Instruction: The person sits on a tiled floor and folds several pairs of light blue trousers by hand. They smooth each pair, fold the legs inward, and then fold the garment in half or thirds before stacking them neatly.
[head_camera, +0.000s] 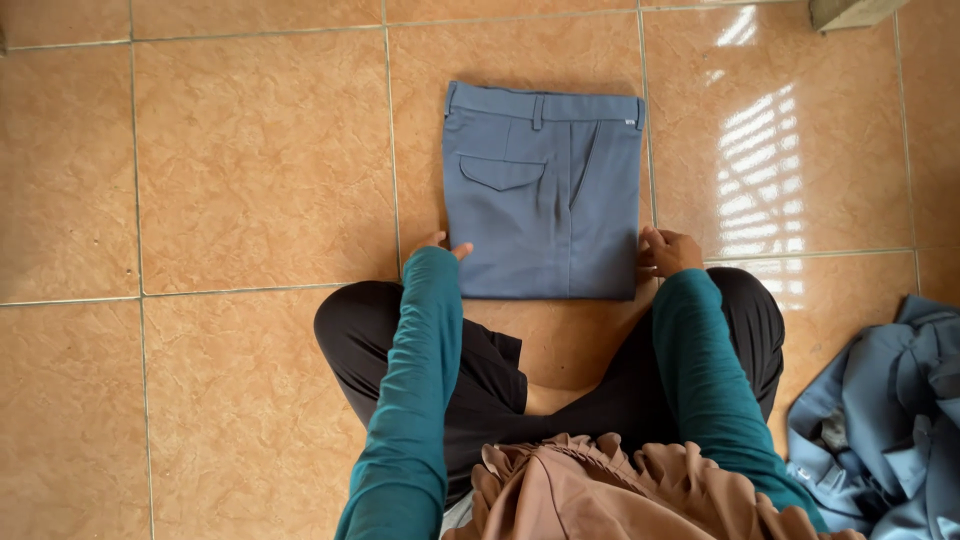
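Folded blue-grey trousers (545, 190) lie flat on the tan floor tiles (260, 160), directly ahead of the seated person and between the two hands. The left hand (440, 245) rests at the near left corner of the trousers, its thumb touching the fabric edge; most of this hand is hidden by its teal sleeve (415, 370), so how far the fingers are spread cannot be told. The right hand (668, 250) sits at the near right corner, fingers loosely curled and touching the side edge, gripping nothing. The trousers form a neat, nearly square packet: waistband with belt loops along the far edge, a flapped pocket on the left half, a vertical seam right of centre. A heap of similar blue garments (885, 420) lies to the near right, well apart from the packet.
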